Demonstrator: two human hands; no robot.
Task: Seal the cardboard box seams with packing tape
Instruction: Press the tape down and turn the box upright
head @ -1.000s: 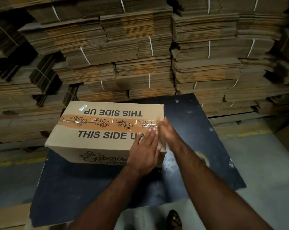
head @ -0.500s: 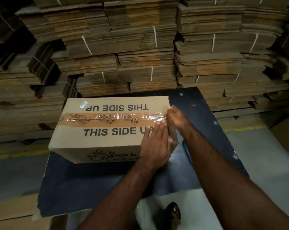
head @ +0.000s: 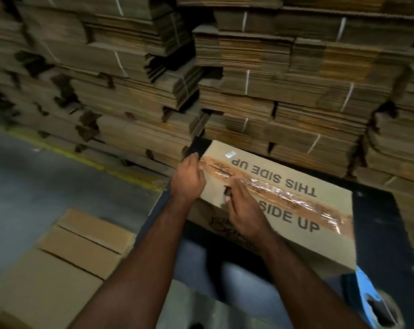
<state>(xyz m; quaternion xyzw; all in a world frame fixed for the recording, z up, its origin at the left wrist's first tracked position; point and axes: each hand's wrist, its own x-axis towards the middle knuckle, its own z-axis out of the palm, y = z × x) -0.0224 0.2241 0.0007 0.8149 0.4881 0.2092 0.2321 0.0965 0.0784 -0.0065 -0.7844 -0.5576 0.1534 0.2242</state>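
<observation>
The cardboard box (head: 303, 236), printed THIS SIDE UP, lies on a dark table (head: 377, 229). A strip of brown packing tape (head: 293, 198) with a glossy clear layer runs along its top seam. My left hand (head: 188, 180) is at the box's left end, on the tape's end; its fingers bend down over the edge and are hidden. My right hand (head: 245, 206) lies flat on the box top beside it, fingertips pressing at the tape. A blue tape dispenser (head: 369, 300) with a roll lies at the table's near right corner.
Tall stacks of strapped flat cardboard (head: 272, 91) stand close behind the table. Another closed carton (head: 82, 241) sits on the grey floor at the lower left, next to a yellow floor line (head: 82, 157).
Both hands moved from the box's right end to its left end. The view swung left, so the box now sits right of centre and the dispenser shows.
</observation>
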